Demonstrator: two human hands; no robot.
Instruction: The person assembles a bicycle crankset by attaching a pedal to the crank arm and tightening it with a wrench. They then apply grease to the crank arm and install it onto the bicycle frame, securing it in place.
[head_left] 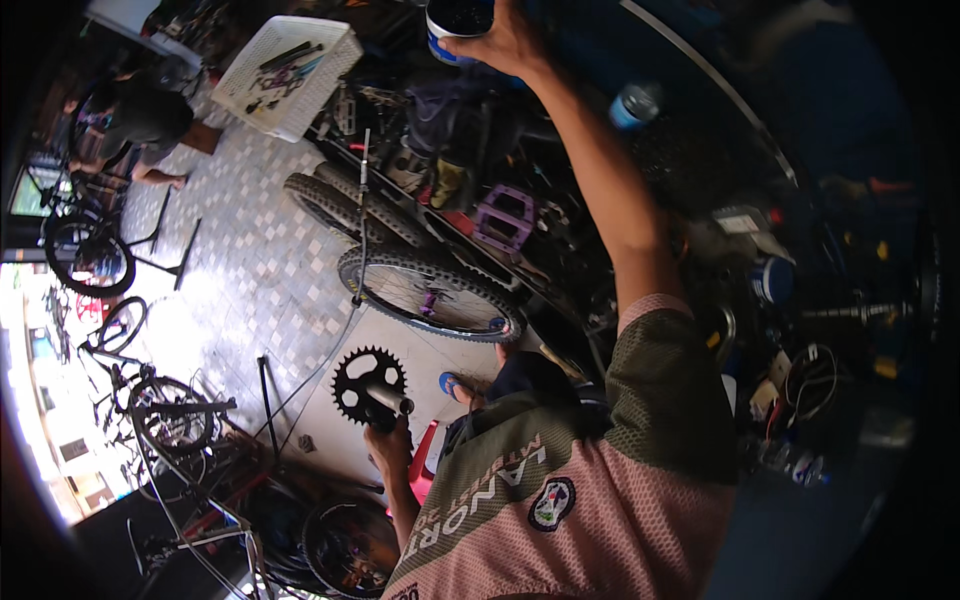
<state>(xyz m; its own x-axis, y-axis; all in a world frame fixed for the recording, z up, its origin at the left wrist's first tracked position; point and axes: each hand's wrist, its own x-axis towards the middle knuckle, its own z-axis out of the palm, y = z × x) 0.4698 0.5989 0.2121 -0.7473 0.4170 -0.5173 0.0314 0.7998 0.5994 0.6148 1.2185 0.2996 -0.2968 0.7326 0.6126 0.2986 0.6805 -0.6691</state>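
Observation:
Low in the view, my left hand (391, 446) is closed on a bicycle crankset with a black toothed chainring (352, 378) and a silver axle (388, 398) standing out from it. Its crank arm is mostly hidden by the hand. My right arm stretches far up, and my right hand (508, 42) grips a blue and white round tub (440, 45) by its side. Dark contents show through the tub's open top, which is cut off by the upper edge.
Beyond my left hand stands a bicycle wheel (430, 297) with a knobbly tyre. A cluttered bench holds a purple pedal (504, 217) and a blue-labelled container (634, 106). A white basket (340, 50) holds tools. Bicycles (165, 420) stand left; another person (150, 115) crouches farther off.

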